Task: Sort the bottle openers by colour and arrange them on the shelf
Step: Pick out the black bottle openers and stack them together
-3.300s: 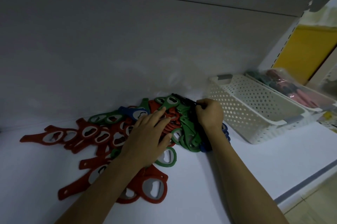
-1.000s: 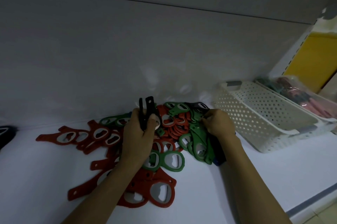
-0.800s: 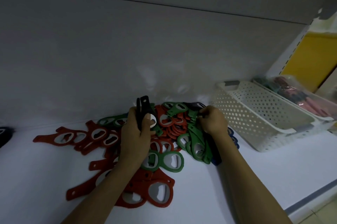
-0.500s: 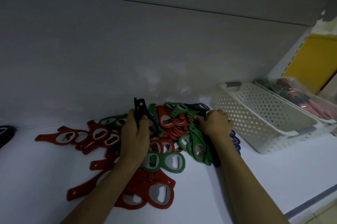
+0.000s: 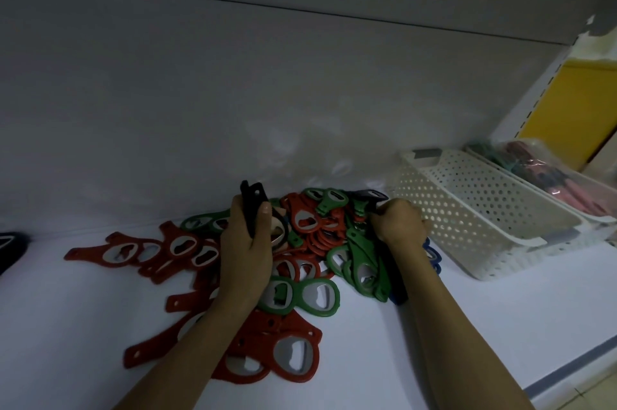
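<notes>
White basket (image 5: 444, 219) beside openers (image 5: 303, 221), neighbour (image 5: 601, 207) holds bag (image 5: 534, 165)

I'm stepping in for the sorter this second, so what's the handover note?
Left hand grips a bunch of black openers upright. Right hand grips a single black opener at the back of the pile.
Red openers and green openers lie mixed on the shelf; blue openers show by the right wrist. A white basket stands right of the pile.
Done: some blacks are picked out, in the left hand.
Left: separate red, green and blue, then arrange all.
</notes>
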A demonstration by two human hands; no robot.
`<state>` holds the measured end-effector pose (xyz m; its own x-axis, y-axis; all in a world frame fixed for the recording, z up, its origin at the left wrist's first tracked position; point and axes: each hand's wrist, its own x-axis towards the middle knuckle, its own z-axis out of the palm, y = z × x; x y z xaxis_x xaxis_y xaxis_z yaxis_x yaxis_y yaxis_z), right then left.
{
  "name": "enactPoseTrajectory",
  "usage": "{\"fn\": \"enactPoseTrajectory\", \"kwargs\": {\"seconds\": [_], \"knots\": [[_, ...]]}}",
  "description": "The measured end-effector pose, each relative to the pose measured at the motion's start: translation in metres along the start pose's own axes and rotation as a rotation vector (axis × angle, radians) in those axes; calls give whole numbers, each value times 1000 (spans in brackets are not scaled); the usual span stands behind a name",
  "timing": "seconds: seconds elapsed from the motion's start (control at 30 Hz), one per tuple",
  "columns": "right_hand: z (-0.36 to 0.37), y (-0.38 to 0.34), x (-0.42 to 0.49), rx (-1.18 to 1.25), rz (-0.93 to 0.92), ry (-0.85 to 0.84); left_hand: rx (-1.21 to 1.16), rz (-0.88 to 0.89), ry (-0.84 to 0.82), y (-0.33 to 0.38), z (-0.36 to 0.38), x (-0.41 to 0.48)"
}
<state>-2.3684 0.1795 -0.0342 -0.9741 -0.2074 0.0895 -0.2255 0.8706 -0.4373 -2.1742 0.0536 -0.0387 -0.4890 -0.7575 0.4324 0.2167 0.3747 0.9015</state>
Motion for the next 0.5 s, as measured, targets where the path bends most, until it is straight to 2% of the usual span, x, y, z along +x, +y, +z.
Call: {"fn": "enactPoseTrajectory", "kwargs": {"seconds": [0.17,0.37,0.43,0.5], "knots": [[-5,3,1,28,4,5,22,36,1,2,0,-2],[-7,2,-1,259,-52,193,23,58,-22,4,0,-2],[-9,0,-6,335,-113,327,-25,-14,-24,5,1,0],[-11,-5,-15,425,-240,468,-180,-188,39,5,2,6]]}}
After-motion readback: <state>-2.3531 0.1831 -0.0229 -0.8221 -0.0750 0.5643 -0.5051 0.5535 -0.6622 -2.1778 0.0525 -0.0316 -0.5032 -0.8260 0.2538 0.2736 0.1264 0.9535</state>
